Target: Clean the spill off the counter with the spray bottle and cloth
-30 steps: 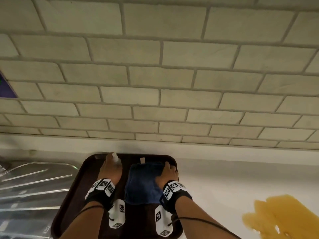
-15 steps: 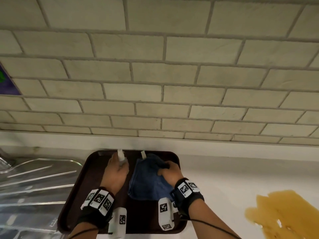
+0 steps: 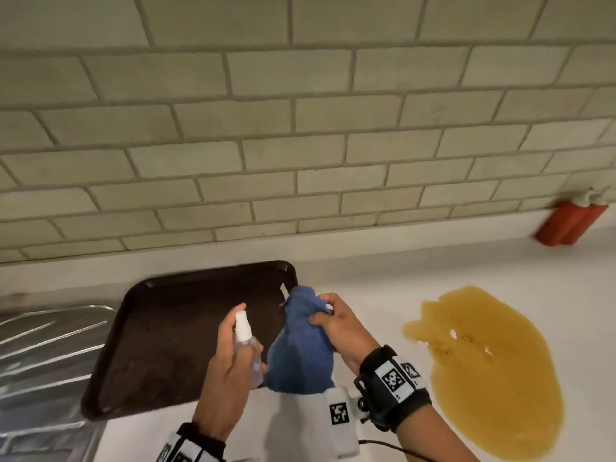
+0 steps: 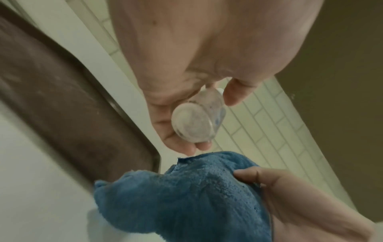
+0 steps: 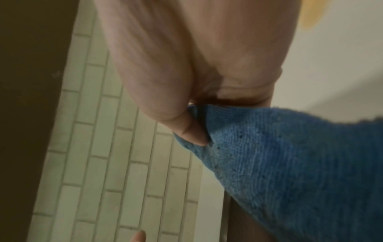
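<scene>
A small clear spray bottle [image 3: 245, 345] with a white nozzle is upright in my left hand [image 3: 230, 365], fingers wrapped round it; its round base [image 4: 193, 124] shows in the left wrist view. My right hand [image 3: 336, 328] pinches the top of a blue cloth [image 3: 300, 348], which hangs bunched in the air above the tray's right edge. The cloth [image 5: 290, 155] is caught between thumb and fingers. An amber spill [image 3: 480, 365] spreads over the white counter [image 3: 383, 278] to the right of both hands.
A dark brown tray [image 3: 166, 328] lies on the counter beneath and left of my hands. A steel drainboard [image 3: 40, 355] lies at far left. A red bottle [image 3: 570, 221] leans by the tiled wall [image 3: 300, 145] at far right.
Both hands have lifted off the tray, the left with the spray bottle and the right with the cloth, and moved right. The view has swung right toward the spill.
</scene>
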